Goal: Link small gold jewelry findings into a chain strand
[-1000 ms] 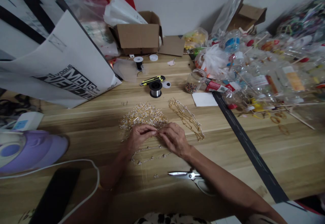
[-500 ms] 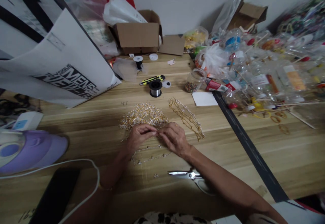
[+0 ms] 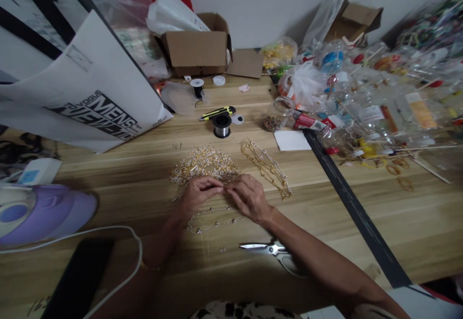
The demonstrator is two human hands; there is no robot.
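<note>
Gold chain pile (image 3: 204,164) (silver flecks), purple iron (image 3: 43,213).

Both forearms bare, no sleeves; left hand (image 3: 197,194) and right hand (image 3: 249,197) ungloved. Thin bracelet (image 3: 149,267) on left wrist. Dark-and-light patterned garment (image 3: 246,311) at bottom edge.

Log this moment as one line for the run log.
left hand pinching small piece | right hand pinching same piece | bead pile behind hands | beaded strand below | scissors near right forearm
</note>
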